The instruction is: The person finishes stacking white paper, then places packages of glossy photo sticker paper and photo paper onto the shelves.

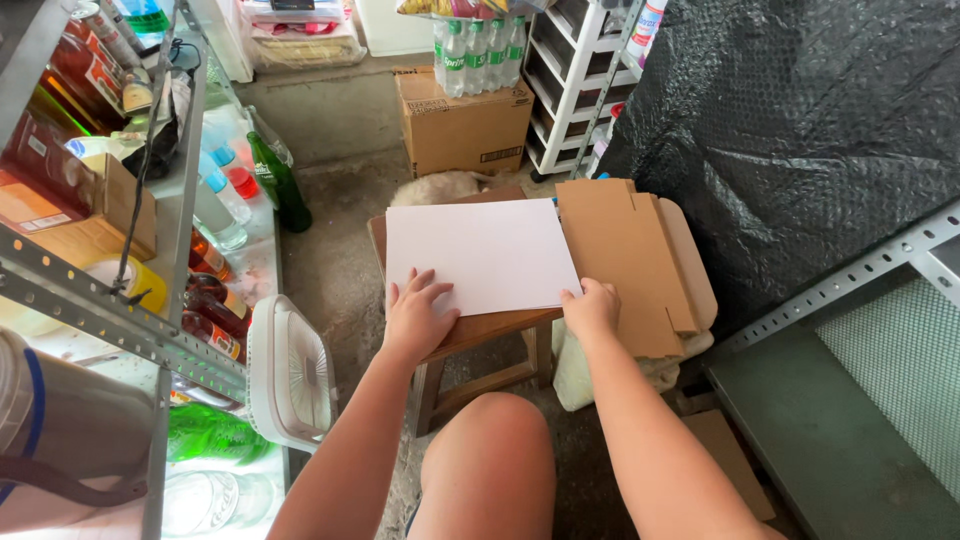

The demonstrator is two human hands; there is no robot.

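Paper (480,255), one white sheet, lay on the wooden bench (490,328) under both hands. Left hand (415,315) pressed flat and open; right hand (590,308) pinched its corner. Flat cardboard (625,255) beside the right hand overhung the bench and might slide off if pushed.

Two bare forearms, no sleeves, bare knee, hands (415,318) without rings
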